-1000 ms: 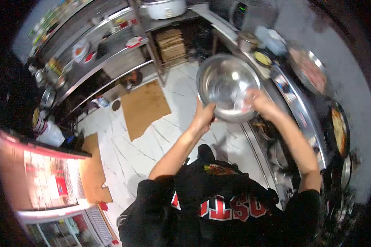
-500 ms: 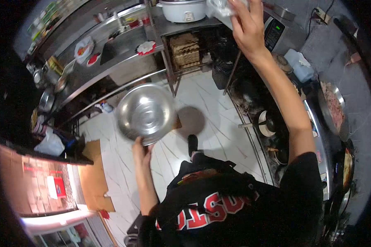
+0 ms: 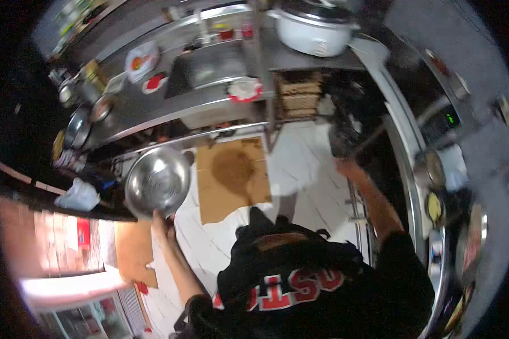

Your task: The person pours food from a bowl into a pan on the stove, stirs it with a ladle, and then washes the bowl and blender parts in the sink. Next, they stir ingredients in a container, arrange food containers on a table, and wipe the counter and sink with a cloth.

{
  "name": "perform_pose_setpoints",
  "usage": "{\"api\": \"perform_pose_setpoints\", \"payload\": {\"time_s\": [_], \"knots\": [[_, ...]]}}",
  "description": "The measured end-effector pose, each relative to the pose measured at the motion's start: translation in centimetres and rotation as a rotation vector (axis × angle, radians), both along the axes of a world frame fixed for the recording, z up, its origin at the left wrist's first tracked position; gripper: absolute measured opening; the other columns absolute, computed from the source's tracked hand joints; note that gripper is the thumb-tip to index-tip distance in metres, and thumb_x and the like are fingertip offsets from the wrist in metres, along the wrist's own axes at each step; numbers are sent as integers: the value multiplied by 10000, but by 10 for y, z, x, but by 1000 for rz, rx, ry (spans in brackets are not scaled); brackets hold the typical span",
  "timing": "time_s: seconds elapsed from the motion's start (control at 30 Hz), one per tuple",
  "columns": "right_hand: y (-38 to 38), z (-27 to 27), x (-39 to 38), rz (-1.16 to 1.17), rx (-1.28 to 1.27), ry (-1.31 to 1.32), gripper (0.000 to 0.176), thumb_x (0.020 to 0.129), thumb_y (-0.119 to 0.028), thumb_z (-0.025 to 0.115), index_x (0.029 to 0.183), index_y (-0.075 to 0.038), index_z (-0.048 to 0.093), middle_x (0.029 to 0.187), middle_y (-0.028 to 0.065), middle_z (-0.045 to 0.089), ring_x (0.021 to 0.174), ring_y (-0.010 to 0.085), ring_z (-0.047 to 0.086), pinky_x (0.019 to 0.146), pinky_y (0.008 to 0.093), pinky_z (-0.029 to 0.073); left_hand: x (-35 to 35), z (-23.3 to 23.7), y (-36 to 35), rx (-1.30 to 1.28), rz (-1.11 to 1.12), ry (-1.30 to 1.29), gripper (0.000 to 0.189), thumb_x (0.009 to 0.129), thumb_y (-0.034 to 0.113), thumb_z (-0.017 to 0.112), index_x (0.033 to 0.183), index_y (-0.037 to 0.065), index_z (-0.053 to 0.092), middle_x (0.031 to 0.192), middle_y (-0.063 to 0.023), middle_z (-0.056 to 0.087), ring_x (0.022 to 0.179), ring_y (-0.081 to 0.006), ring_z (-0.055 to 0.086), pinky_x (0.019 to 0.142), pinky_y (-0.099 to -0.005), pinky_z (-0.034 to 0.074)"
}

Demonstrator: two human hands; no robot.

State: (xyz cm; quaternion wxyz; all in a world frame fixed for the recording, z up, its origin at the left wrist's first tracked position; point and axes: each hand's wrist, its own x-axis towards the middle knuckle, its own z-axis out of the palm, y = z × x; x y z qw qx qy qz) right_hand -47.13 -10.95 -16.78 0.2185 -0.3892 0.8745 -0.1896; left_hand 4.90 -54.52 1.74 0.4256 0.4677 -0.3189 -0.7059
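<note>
A wide stainless steel mixing bowl [image 3: 158, 182] is tilted in the air at the left, its shiny inside facing me. My left hand [image 3: 164, 227] grips its near rim, fingers closed. My right hand [image 3: 349, 168] is lowered at the right, beside a black plastic bag [image 3: 345, 127] under the counter. Motion blurs its fingers, so I cannot see whether they hold anything.
A sink [image 3: 215, 65] is set in the steel counter ahead. A white cooker [image 3: 314, 31] stands farther right. Cardboard [image 3: 209, 198] lies on the tiled floor ahead. Pans and a pot [image 3: 431, 169] line the right side.
My right hand has come down from above the counter; the clear plastic it held no longer shows. The bowl has shifted left in my left hand. The view has moved toward the sink.
</note>
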Motion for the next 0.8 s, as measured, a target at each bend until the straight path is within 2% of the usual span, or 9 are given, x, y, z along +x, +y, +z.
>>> {"api": "perform_pose_setpoints", "payload": {"time_s": [0.07,0.13,0.2,0.23,0.33,0.37,0.4,0.63,0.8], "knots": [[11,-88,17,-84,-114,-458,428,751,-279,570,1123,-80,499,848,97,588,583,188,549,600,371,486,-29,4,-32,-68,50,-86,396,808,140,485,1147,-21,358,1126,-146,441,966,-294,494,742,-430,493],[12,-83,57,90,211,-460,528,792,-352,543,1226,-91,393,1113,119,497,906,193,537,733,301,431,-71,3,-70,-146,99,27,392,796,112,474,1133,-50,357,1111,-157,448,949,-312,499,693,-444,509],[36,-137,79,-559,-274,-1379,441,814,-207,482,1230,-91,391,960,133,559,720,213,566,581,285,464,-104,-6,-124,-129,39,200,377,794,87,447,1109,-96,352,1097,-198,445,913,-332,517,653,-454,526],[60,-170,83,-286,-431,-1568,440,810,-152,460,1231,-54,376,915,129,571,682,215,563,546,295,467,-118,-7,-151,-76,-12,243,375,791,76,441,1097,-119,347,1092,-222,440,893,-342,528,639,-457,534],[82,-117,134,-538,-252,-1505,427,759,-219,523,1174,-146,457,861,78,602,637,182,545,525,386,466,-171,-13,-210,-153,-111,123,384,835,123,398,1139,-101,322,1096,-217,456,898,-328,544,642,-385,557],[77,-93,170,-466,-222,-922,378,754,-209,516,1125,-142,488,827,55,597,676,197,545,559,417,465,-190,9,-213,-87,-130,107,385,845,125,369,1141,-113,306,1093,-236,453,882,-336,550,634,-373,558],[70,-75,184,-580,-107,-867,376,754,-207,516,1122,-139,490,826,54,596,673,194,544,557,411,465,-205,6,-234,-16,-209,175,358,844,100,339,1116,-131,319,1073,-253,461,870,-345,555,645,-376,555],[-7,-36,210,-994,-37,-924,359,750,-192,520,1102,-122,508,824,45,591,650,169,537,548,369,463,-277,-15,-334,-156,-129,255,253,825,32,346,1043,-87,393,974,-198,507,813,-337,564,646,-474,538],[-67,-27,207,-1054,-68,-927,348,748,-182,522,1087,-109,520,823,39,588,633,151,532,542,339,462,-284,-63,-434,-1,115,341,461,750,-51,428,1150,-65,198,1083,-243,404,808,-354,555,625,-534,520]]}}
